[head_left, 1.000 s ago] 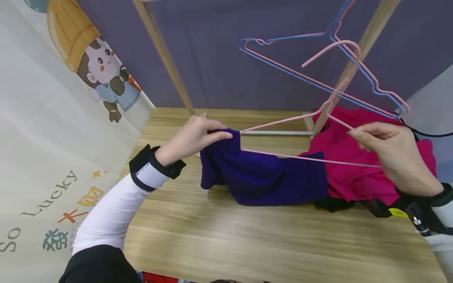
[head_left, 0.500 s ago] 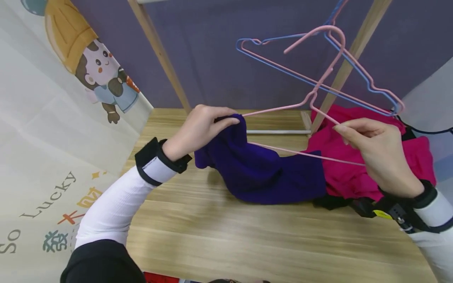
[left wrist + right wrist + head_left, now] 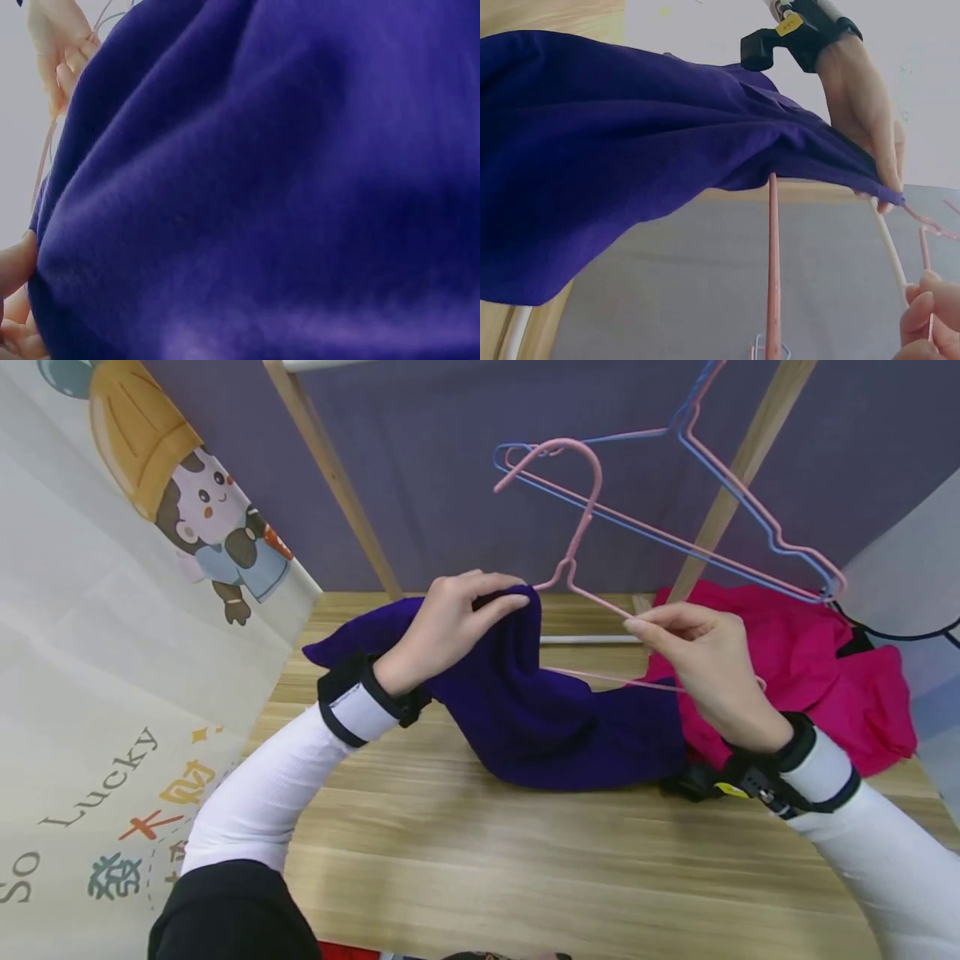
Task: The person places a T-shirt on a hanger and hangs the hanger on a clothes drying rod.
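A purple garment (image 3: 555, 735) hangs from my left hand (image 3: 457, 622), whose thumb and fingers pinch its upper edge; its lower part trails to the right. My right hand (image 3: 705, 660) pinches the sloping arm of a pink clothes hanger (image 3: 597, 485). The hanger's left end is inside the garment, hidden by cloth. In the right wrist view the hanger's bottom bar (image 3: 774, 262) runs in under the garment (image 3: 630, 150), and my left hand (image 3: 862, 112) grips the cloth near the hanger's neck. Purple cloth (image 3: 262, 187) fills most of the left wrist view.
Behind the hands hang a blue and a pink hanger (image 3: 772, 531), close together. A wooden rack post (image 3: 337, 477) stands at the left, another (image 3: 750, 452) at the right. A crumpled bright pink garment (image 3: 840, 693) lies on the right of the wooden table (image 3: 525, 868).
My right hand and its hanger have moved left, pushing further into the purple garment. My left hand has shifted slightly right and up, with more cloth now spread behind its wrist.
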Demonstrator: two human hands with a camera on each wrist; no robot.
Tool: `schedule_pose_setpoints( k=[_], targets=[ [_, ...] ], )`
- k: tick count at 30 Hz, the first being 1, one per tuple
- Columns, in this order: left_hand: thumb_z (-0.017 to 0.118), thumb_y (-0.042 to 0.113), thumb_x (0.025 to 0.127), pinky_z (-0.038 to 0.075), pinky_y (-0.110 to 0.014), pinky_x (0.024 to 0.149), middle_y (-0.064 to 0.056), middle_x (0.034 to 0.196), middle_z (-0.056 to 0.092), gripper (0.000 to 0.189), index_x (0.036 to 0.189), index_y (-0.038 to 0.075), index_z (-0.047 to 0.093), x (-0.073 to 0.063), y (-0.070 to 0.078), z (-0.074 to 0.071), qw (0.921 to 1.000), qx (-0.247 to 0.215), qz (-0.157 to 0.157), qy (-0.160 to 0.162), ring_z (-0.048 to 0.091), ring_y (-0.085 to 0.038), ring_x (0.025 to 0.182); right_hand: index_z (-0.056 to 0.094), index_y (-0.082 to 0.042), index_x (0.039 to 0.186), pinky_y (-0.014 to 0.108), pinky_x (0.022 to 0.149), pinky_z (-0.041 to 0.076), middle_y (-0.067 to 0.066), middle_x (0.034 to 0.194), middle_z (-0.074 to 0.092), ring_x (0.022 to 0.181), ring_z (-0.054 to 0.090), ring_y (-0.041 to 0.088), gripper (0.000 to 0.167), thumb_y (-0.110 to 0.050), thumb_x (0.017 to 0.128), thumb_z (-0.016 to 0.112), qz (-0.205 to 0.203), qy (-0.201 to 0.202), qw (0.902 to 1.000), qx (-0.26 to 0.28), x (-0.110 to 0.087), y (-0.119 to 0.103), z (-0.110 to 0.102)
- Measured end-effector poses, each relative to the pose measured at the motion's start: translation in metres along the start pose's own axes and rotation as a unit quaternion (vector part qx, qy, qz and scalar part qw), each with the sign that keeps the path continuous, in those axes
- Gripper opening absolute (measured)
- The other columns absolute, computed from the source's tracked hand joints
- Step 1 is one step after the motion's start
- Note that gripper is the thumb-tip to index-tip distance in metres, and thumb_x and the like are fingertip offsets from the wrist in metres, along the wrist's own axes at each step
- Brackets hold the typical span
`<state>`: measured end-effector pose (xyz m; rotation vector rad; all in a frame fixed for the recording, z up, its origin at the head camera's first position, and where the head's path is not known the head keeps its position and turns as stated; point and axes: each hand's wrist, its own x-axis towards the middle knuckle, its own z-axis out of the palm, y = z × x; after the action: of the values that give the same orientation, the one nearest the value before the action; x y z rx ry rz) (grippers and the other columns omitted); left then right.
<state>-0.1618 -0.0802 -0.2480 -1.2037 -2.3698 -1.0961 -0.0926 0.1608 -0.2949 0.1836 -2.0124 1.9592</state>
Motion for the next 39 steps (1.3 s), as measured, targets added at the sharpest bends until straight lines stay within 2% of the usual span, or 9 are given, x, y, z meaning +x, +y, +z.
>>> schedule_pose_setpoints(
  k=[8,13,18,24,27,31,34,37,39],
  targets=[
    [0.062,0.012,0.083,0.034,-0.024,0.056,-0.011,0.081,0.061,0.02,0.096,-0.002,0.067,0.002,0.0,0.004,0.9999,0.004,-0.008,0.012,0.042,-0.016,0.06,0.069,-0.007,0.082,0.021,0.05,0.034,-0.005,0.06,0.054,0.059,0.046,0.013,0.007,-0.012,0.079,0.066,-0.022,-0.011,0.9964,-0.081,0.006,0.002,0.015],
    [0.062,0.014,0.083,0.037,-0.023,0.06,-0.01,0.083,0.063,0.02,0.095,-0.001,0.067,0.004,-0.001,0.005,0.9998,-0.003,-0.012,0.013,0.048,-0.015,0.065,0.069,-0.004,0.08,0.021,0.05,0.033,-0.004,0.059,0.053,0.058,0.044,0.013,0.007,-0.01,0.079,0.066,-0.033,-0.013,0.997,-0.069,0.008,0.005,0.02],
    [0.066,0.014,0.08,0.042,-0.023,0.066,-0.007,0.084,0.066,0.017,0.09,0.001,0.069,0.003,-0.005,0.005,0.9997,-0.014,0.0,0.018,0.056,-0.013,0.074,0.067,0.0,0.082,0.02,0.05,0.033,-0.006,0.06,0.055,0.057,0.042,0.01,0.013,-0.012,0.079,0.066,-0.052,-0.021,0.9914,-0.118,0.007,0.007,0.024],
    [0.065,0.01,0.08,0.045,-0.022,0.077,-0.007,0.09,0.067,0.014,0.09,0.0,0.069,0.004,-0.005,0.0,0.9963,-0.075,0.022,0.038,0.06,-0.011,0.086,0.067,0.001,0.092,0.016,0.05,0.034,-0.005,0.071,0.059,0.059,0.045,0.007,0.017,-0.001,0.075,0.068,-0.129,-0.019,0.9806,-0.147,0.005,0.003,0.028],
    [0.063,0.007,0.081,0.045,-0.023,0.079,-0.01,0.09,0.067,0.013,0.09,-0.001,0.068,0.005,-0.006,-0.005,0.9931,-0.106,0.005,0.048,0.06,-0.01,0.087,0.064,0.003,0.099,0.013,0.063,0.04,0.005,0.087,0.058,0.075,0.05,0.008,0.03,0.007,0.07,0.069,-0.211,-0.005,0.9632,-0.166,0.001,-0.001,0.03],
    [0.061,0.004,0.081,0.045,-0.025,0.08,-0.012,0.091,0.066,0.012,0.088,-0.004,0.068,0.005,-0.008,-0.014,0.9896,-0.127,-0.001,0.066,0.06,-0.01,0.087,0.064,0.006,0.092,0.02,0.08,0.041,0.017,0.093,0.058,0.09,0.053,0.021,0.02,-0.007,0.077,0.067,-0.354,0.026,0.9228,-0.15,-0.009,0.002,0.037],
    [0.06,0.001,0.082,0.045,-0.027,0.08,-0.015,0.092,0.066,0.011,0.087,-0.006,0.067,0.006,-0.008,-0.02,0.9869,-0.142,0.008,0.076,0.06,-0.011,0.088,0.065,0.005,0.082,0.021,0.079,0.042,0.015,0.082,0.062,0.08,0.056,0.024,0.025,-0.019,0.082,0.062,-0.427,-0.025,0.8939,-0.135,-0.02,0.013,0.043],
    [0.058,-0.002,0.082,0.045,-0.029,0.08,-0.017,0.09,0.065,0.01,0.086,-0.008,0.066,0.006,-0.008,-0.025,0.9837,-0.159,0.02,0.081,0.059,-0.012,0.087,0.065,0.002,0.083,0.018,0.076,0.044,0.008,0.08,0.063,0.076,0.058,0.019,0.018,-0.015,0.084,0.059,-0.409,-0.136,0.8881,-0.161,-0.028,0.028,0.046],
    [0.057,-0.004,0.082,0.044,-0.03,0.08,-0.017,0.089,0.065,0.01,0.086,-0.008,0.065,0.006,-0.007,-0.027,0.9813,-0.173,0.027,0.081,0.059,-0.013,0.088,0.065,0.0,0.088,0.017,0.076,0.044,0.005,0.086,0.063,0.08,0.058,0.016,0.012,-0.01,0.083,0.061,-0.353,-0.187,0.8955,-0.196,-0.03,0.039,0.045]
  ],
)
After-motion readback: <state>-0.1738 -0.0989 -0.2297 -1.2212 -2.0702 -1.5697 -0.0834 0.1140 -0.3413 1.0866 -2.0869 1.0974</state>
